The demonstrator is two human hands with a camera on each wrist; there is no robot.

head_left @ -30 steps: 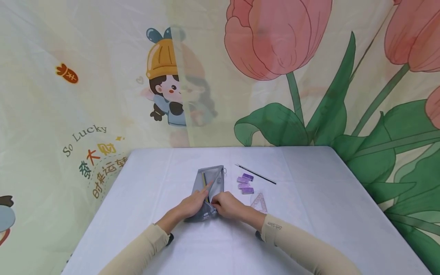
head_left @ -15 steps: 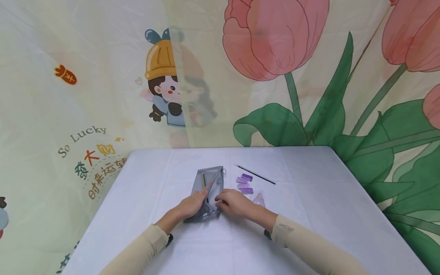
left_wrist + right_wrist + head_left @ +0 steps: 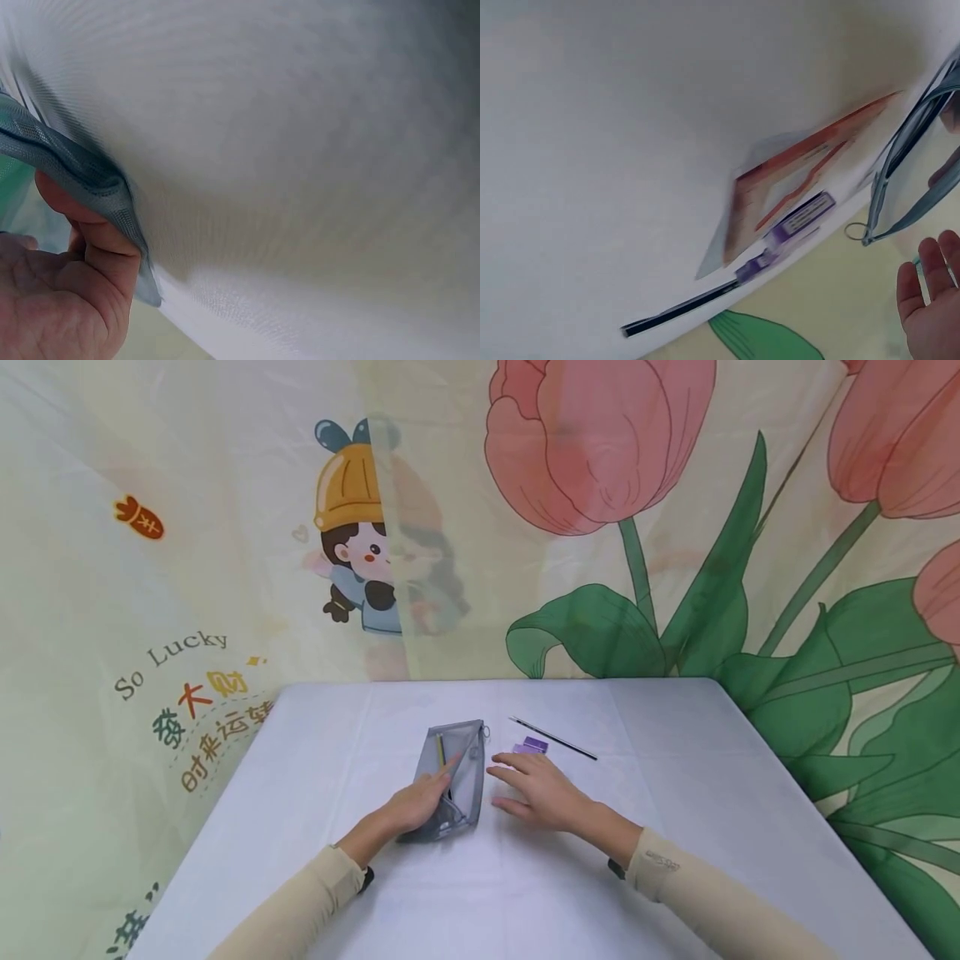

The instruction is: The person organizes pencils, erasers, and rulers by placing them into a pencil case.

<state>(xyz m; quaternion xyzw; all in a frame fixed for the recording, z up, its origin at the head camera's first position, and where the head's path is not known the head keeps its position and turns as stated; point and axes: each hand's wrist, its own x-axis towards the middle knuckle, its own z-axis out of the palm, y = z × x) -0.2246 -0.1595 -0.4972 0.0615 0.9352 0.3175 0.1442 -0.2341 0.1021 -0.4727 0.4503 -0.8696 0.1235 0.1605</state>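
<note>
A grey mesh zip pouch lies on the table, its zip side gaping, with a yellow-and-dark pencil-like stick showing inside. My left hand holds the pouch, and in the left wrist view its thumb and fingers pinch the folded mesh edge. Just right of the pouch, apart from it, my right hand hovers with loosely spread fingers and nothing in them. Purple-wrapped erasers lie beyond it, partly hidden by it. A clear triangular set square shows in the right wrist view.
A black pencil-like stick lies slanted behind the erasers. White cloth covers the table. A printed curtain hangs behind the table's far edge. The pouch's zip ring sticks out at its far right corner.
My right hand has let go of the pouch's near right edge and moved right, its fingers spreading; it now covers the set square and some erasers in the head view. The left hand stays on the pouch.
</note>
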